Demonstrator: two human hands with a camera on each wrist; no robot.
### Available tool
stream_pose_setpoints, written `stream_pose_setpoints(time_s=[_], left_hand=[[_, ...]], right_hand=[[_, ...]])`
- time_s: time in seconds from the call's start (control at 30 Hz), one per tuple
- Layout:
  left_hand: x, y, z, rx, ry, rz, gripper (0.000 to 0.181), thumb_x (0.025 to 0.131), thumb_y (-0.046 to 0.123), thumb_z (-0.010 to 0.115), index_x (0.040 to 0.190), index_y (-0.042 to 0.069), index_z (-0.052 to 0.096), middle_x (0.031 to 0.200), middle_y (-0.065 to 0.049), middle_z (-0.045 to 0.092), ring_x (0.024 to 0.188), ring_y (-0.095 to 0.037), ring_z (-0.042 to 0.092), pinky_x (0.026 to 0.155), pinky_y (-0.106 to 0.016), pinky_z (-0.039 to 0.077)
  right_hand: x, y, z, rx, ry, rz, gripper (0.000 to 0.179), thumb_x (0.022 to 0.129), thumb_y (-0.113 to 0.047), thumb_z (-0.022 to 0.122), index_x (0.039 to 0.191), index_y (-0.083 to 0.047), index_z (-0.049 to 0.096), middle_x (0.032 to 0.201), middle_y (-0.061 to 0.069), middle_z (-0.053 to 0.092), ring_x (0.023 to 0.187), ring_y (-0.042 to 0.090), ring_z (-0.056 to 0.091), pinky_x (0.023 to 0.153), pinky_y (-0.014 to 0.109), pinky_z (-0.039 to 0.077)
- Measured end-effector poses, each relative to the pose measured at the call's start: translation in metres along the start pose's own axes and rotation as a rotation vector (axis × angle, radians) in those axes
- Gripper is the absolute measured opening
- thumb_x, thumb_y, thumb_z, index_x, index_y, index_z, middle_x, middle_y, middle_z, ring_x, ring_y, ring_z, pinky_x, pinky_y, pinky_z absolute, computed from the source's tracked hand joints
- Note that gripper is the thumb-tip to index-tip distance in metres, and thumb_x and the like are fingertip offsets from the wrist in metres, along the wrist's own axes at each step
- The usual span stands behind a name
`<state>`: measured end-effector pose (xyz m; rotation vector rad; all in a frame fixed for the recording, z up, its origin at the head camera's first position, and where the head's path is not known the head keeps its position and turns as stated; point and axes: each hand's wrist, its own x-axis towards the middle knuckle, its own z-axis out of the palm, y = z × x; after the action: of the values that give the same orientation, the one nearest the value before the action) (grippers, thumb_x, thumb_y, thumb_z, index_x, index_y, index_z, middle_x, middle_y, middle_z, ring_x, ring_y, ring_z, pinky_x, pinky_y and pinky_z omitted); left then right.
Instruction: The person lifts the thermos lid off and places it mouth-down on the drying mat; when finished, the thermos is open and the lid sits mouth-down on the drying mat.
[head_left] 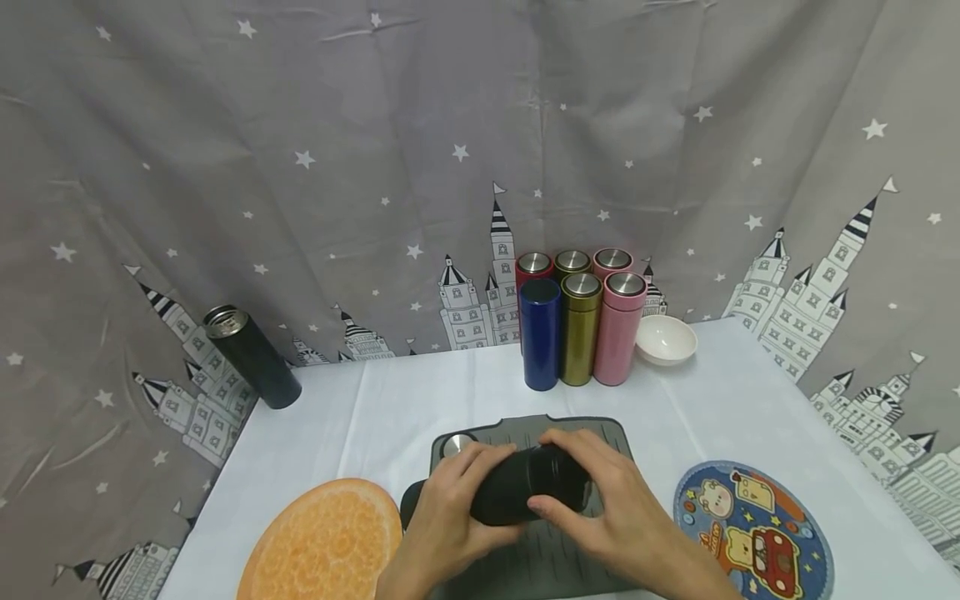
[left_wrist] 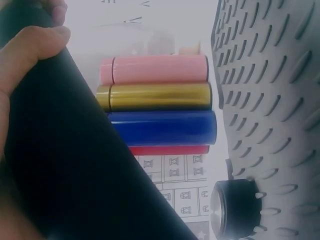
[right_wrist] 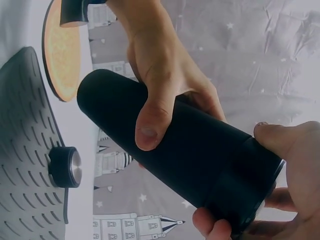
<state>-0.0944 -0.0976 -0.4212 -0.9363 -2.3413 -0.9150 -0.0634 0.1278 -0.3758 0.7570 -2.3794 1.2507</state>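
A black thermos bottle (head_left: 502,492) is held nearly level above the grey ribbed mat (head_left: 517,575), its lid end to the right. My left hand (head_left: 450,508) grips the body, thumb across its side, as the right wrist view also shows. My right hand (head_left: 607,508) holds the lid end (right_wrist: 245,185) between thumb and fingers; a seam rings the bottle there. On the mat, beyond my left hand, rests a loose black lid (right_wrist: 65,167) with a silver top. A second black bottle (head_left: 255,358), lidless with its steel mouth showing, stands at the table's back left.
Blue (head_left: 540,337), gold (head_left: 580,333) and pink (head_left: 619,333) bottles stand in front of several others at the back. Beside them is a white bowl (head_left: 666,340). An orange round mat (head_left: 322,542) lies left, a blue cartoon mat (head_left: 753,533) right.
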Motion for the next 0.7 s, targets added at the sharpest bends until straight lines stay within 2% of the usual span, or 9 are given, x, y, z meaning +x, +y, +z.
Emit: stream_pose_setpoints(time_s=[0.13,0.37,0.5,0.7], left_hand=[[0.0,-0.001,-0.002,-0.004,-0.022,-0.007,0.076,0.064,0.034,0.091,0.133,0.026,0.061,0.111,0.012,0.061,0.089,-0.008,0.057,0.075,-0.034,0.05],[0.003,-0.004,-0.005,-0.032,-0.014,0.048,0.079,0.059,0.027,0.092,0.132,0.023,0.063,0.109,0.011,0.066,0.089,-0.008,0.06,0.076,-0.035,0.049],[0.004,-0.003,-0.008,-0.042,-0.031,0.042,0.081,0.056,0.026,0.092,0.132,0.025,0.063,0.112,0.014,0.066,0.093,-0.005,0.061,0.079,-0.035,0.05],[0.008,0.001,-0.016,-0.054,-0.061,0.042,0.082,0.054,0.026,0.093,0.131,0.025,0.063,0.113,0.016,0.066,0.098,-0.004,0.062,0.084,-0.036,0.051]], right_hand=[[-0.001,0.0,0.001,0.028,0.004,-0.018,0.053,0.088,-0.028,0.079,0.135,-0.021,0.057,0.122,-0.008,0.061,0.1,0.01,0.06,0.08,0.032,0.055],[0.0,-0.002,0.005,0.019,0.009,-0.091,0.056,0.086,-0.026,0.08,0.137,-0.018,0.056,0.123,-0.005,0.059,0.102,0.011,0.06,0.084,0.033,0.055],[0.0,-0.004,0.004,0.002,0.009,-0.098,0.055,0.087,-0.027,0.08,0.136,-0.017,0.057,0.124,-0.004,0.059,0.103,0.011,0.06,0.085,0.033,0.056],[0.0,-0.006,0.001,-0.011,0.009,-0.164,0.056,0.087,-0.027,0.08,0.136,-0.012,0.056,0.123,0.0,0.059,0.099,0.013,0.061,0.084,0.031,0.055]])
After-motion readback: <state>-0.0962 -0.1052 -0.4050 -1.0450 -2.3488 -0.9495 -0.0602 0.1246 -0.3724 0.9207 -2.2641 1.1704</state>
